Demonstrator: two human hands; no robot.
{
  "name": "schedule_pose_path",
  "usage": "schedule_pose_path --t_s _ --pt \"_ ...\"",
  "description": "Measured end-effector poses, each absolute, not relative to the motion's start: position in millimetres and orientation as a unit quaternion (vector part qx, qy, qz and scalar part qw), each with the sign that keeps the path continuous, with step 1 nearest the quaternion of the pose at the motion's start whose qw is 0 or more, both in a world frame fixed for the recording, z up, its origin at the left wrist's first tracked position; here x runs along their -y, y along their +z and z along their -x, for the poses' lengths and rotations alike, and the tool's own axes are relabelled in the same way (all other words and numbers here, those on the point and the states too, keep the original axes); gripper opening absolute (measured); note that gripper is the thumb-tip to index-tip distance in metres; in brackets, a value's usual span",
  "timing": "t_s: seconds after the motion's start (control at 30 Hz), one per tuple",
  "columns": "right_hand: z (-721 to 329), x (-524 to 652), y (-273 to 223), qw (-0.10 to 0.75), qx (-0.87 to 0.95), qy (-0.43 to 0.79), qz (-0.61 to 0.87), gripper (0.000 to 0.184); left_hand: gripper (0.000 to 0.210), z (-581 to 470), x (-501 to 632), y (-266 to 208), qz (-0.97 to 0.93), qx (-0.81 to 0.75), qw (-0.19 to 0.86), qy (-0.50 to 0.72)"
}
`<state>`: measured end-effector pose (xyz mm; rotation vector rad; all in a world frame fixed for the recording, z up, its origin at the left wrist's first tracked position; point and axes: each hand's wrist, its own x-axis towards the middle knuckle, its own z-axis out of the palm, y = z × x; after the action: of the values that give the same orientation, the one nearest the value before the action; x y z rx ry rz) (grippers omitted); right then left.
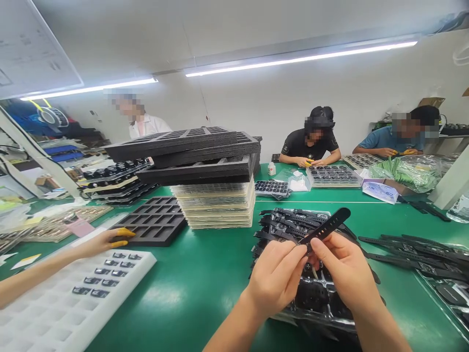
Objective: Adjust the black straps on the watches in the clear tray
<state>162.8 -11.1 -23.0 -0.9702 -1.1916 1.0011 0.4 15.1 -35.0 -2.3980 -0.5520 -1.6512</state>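
Both my hands pinch a black watch strap (331, 223) with a row of holes along it. Its rounded end points up and to the right. My left hand (273, 274) grips the lower end, where the fingers hide whatever joins the strap. Around its middle, my right hand (342, 264) closes with the thumb on the upper face. Below them lies a clear plastic tray (322, 313) with black watches and straps (282, 222) heaped in its far part. The near part of the tray holds dark pieces partly covered by my hands.
Black foam trays (198, 168) lean on a tall stack of pale trays (216, 208). At left, a co-worker's hand with yellow finger covers (117, 237) touches a black compartment tray (157, 220), beside white foam (142, 266) holding small parts. More straps (410, 252) lie right. Two people sit opposite.
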Motion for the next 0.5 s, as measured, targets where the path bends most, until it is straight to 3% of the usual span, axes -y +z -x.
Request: schedule_pose_path --t_s 0.23,0.33,0.43,0.5 --pt "-162.4 13.5 -21.5 0.586 0.601 0.314 0.444 0.030 0.029 0.7 -14.2 -31.3 0.807 0.194 0.056 -0.555" --pt "-160.6 13.0 -24.1 0.578 0.663 0.255 0.402 0.015 0.024 0.7 -10.4 -28.6 0.774 0.226 -0.077 -0.586" --pt "-156.2 12.8 -29.3 0.564 0.671 0.256 0.408 0.031 0.013 0.4 -9.8 -29.8 0.699 0.275 -0.239 -0.615" --pt "-153.1 13.5 -31.6 0.555 0.661 0.256 0.435 0.039 0.018 0.5 -13.6 -32.8 0.635 0.304 -0.324 -0.632"
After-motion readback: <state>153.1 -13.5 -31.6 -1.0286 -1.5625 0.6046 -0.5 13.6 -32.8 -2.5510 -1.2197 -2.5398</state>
